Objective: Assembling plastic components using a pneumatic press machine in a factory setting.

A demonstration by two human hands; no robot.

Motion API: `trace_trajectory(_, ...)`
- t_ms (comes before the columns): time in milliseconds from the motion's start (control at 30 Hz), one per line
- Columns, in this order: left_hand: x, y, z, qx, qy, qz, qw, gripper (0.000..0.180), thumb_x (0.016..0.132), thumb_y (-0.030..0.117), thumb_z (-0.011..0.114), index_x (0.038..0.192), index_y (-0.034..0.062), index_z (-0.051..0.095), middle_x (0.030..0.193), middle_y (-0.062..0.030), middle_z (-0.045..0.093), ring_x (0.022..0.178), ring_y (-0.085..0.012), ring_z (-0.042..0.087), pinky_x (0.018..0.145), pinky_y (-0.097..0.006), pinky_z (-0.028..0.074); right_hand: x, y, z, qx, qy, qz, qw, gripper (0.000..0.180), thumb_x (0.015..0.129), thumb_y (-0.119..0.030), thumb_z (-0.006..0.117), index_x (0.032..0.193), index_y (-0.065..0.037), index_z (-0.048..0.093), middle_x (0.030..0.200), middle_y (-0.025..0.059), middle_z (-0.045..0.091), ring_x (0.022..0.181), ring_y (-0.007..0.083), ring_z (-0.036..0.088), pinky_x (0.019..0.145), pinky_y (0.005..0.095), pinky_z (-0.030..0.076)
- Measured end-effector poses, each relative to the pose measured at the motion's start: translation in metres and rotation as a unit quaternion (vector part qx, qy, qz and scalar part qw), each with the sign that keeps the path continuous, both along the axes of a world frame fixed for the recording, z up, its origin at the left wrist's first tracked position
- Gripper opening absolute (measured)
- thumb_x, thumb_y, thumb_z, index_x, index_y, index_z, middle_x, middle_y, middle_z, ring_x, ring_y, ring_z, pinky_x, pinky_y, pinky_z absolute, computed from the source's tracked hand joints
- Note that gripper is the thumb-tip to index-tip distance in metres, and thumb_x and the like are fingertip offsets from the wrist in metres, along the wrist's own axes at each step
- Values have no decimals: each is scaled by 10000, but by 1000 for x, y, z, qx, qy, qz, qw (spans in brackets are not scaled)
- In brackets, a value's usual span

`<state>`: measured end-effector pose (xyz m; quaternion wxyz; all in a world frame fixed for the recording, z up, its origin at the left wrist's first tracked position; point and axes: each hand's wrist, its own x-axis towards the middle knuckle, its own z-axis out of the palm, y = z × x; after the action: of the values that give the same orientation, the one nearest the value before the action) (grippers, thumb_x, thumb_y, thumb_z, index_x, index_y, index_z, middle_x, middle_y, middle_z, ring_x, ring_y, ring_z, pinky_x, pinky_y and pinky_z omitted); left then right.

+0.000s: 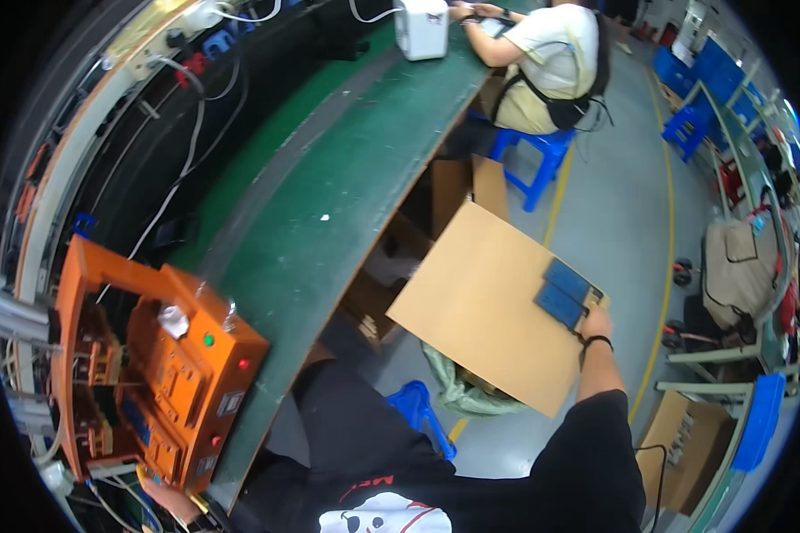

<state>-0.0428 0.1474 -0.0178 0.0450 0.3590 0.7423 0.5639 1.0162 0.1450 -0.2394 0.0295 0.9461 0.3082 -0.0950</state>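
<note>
My right hand (597, 322) reaches out to the right, its fingers closed on the edge of a dark blue circuit board (562, 293) made of two rectangular panels. The board is over the far right part of a large cardboard sheet (471, 302); whether it touches the sheet I cannot tell. At the lower left, my left hand (169, 499) is by the near corner of an orange test fixture (206, 373). Its fingers are partly hidden there. Another dark blue piece (136, 417) lies in the fixture's lower bay, and a crumpled white scrap (173, 322) sits in the upper one.
The fixture stands on a long green workbench (329, 204). A blue stool (418, 413) and a green bag (462, 386) are beneath the cardboard sheet. A seated co-worker (556, 62) is at the far end, near a white device (421, 28). An open carton (684, 444) is at right.
</note>
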Motion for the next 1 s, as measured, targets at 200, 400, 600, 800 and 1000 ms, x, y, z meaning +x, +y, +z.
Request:
trace_trajectory(200,91,17,47,78,-169,1,983,592,1084,477,295,1458,28,391,1444,-139,467,1291,-272,506,1082,-405,430,-39,1,3,11,31,11,999,299,895,-137,648,1173,-51,579,1082,228,688,1057,411,645,901,497,518)
trace_trajectory(400,61,6,36,34,-62,1,997,576,1093,445,302,1433,-2,426,1371,-137,522,1240,-253,530,1048,-370,434,-101,-12,50,214,49,54,974,295,917,-209,662,1078,13,552,992,287,666,955,472,630,789,511,503)
trace_trajectory(600,57,10,25,63,-119,-21,991,582,1091,434,311,1423,-34,402,1365,-164,519,1239,-268,536,1086,-374,417,-183,64,166,437,152,120,878,190,979,-147,616,1066,18,582,938,137,654,845,238,622,782,350,490)
trace_trajectory(800,87,16,35,55,-56,77,994,542,1097,403,264,1427,-1,412,1346,-161,527,1240,-252,535,1019,-376,480,-317,262,258,430,84,377,816,178,919,-151,671,991,1,613,819,212,634,768,384,632,669,444,497)
trace_trajectory(1000,140,60,114,162,-291,104,937,327,962,231,574,1222,33,596,1163,-123,645,1069,-244,630,928,-387,531,-485,470,250,460,65,539,703,214,909,-215,657,913,-7,602,819,203,662,742,418,649,678,495,523)
